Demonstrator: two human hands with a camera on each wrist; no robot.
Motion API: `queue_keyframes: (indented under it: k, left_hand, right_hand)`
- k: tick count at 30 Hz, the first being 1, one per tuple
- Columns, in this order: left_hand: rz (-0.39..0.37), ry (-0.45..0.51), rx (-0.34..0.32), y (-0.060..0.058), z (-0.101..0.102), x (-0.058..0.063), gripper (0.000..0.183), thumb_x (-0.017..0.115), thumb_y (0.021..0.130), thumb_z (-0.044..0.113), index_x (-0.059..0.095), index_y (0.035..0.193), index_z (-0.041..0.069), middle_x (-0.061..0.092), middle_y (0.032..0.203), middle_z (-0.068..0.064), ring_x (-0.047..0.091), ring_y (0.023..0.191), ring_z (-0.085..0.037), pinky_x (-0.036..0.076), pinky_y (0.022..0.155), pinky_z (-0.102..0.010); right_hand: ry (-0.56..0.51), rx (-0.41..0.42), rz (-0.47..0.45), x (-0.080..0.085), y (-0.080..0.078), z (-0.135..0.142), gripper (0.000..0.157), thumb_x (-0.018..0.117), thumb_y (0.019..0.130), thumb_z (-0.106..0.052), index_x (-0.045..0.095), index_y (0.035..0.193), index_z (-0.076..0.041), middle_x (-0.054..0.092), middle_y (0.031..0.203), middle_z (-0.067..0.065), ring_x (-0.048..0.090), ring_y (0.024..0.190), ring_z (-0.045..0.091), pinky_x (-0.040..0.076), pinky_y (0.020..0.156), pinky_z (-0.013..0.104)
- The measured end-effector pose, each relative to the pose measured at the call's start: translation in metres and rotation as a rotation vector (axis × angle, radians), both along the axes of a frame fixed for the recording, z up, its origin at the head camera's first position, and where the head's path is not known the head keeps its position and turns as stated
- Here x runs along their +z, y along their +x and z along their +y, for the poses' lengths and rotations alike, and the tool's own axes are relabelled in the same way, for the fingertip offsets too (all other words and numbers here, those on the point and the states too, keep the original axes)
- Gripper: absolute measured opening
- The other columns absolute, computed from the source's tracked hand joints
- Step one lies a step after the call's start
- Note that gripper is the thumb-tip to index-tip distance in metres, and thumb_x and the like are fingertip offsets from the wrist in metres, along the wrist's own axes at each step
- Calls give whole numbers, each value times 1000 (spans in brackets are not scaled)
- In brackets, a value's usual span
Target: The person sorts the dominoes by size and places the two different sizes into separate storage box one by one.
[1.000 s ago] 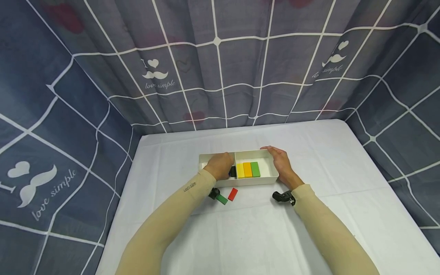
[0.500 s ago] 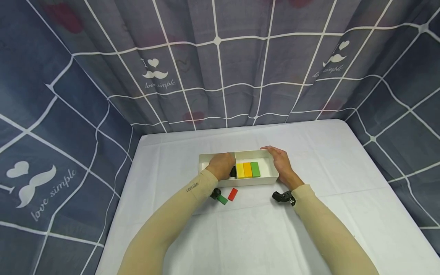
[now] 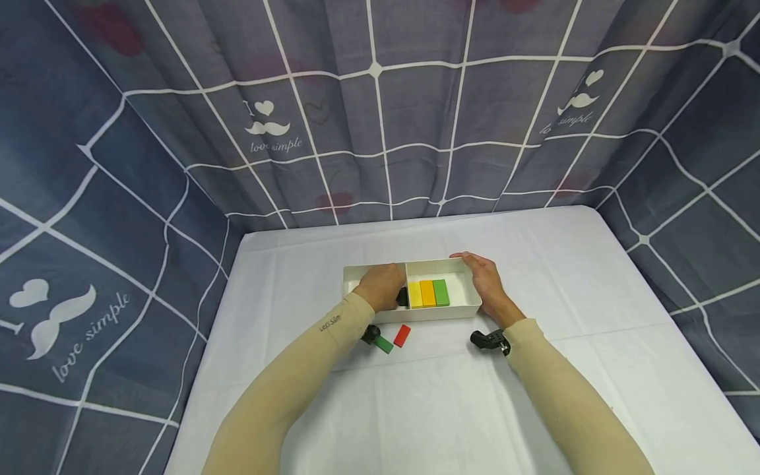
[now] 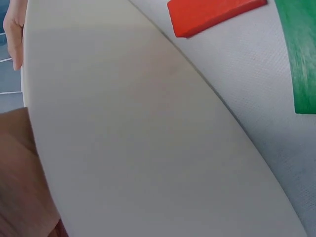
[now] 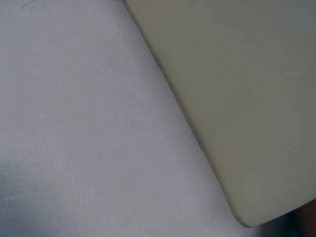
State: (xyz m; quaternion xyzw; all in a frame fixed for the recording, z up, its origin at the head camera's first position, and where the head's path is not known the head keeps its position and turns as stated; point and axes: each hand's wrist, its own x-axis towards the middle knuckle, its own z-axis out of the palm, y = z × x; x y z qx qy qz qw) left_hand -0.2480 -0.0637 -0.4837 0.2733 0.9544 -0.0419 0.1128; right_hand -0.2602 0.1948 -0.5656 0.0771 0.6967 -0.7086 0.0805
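Note:
A white two-compartment box lies on the table. My left hand reaches down into its left compartment, fingers hidden below the rim; whether they hold anything I cannot tell. Something red shows beside that hand in the left wrist view. A black block sits between the hand and the divider. In the right compartment, yellow, orange and green blocks stand in a row. My right hand grips the box's right end, a finger reaching along the back wall.
Just in front of the box, a red block and a dark green block lie on the white tablecloth. Black wrist cameras are worn on both arms. A dark checked curtain surrounds the table's back and sides.
My left hand shifted slightly to the right inside the left compartment, covering more of the space beside the black block. The right hand, box and loose blocks have stayed in place.

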Motion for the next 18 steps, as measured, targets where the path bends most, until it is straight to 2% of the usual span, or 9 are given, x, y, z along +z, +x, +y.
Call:
queue_keyframes:
  k: [5, 12, 18]
  left_hand:
    - [1, 9, -6, 1, -2, 1, 32, 100, 82, 24, 82, 105, 11, 83, 96, -2, 75, 84, -13, 66, 83, -31]
    - [-17, 23, 1, 1, -4, 2, 32, 101, 81, 25, 81, 103, 11, 81, 91, -1, 73, 80, -13, 65, 80, -30]
    - [-55, 33, 29, 1, -8, 9, 33, 99, 83, 26, 76, 100, 9, 76, 92, -2, 70, 77, -14, 64, 77, -29]
  right_hand:
    - [2, 0, -4, 1, 0, -1, 48, 49, 117, -42, 71, 140, -6, 72, 132, 3, 66, 114, 16, 59, 92, 25]
    - [-6, 0, 1, -1, -1, -1, 49, 49, 117, -41, 70, 141, -4, 73, 128, -1, 66, 113, 15, 59, 91, 25]
    - [8, 4, 0, 0, -1, 0, 50, 47, 118, -40, 69, 143, -3, 71, 136, 6, 66, 115, 16, 58, 93, 25]
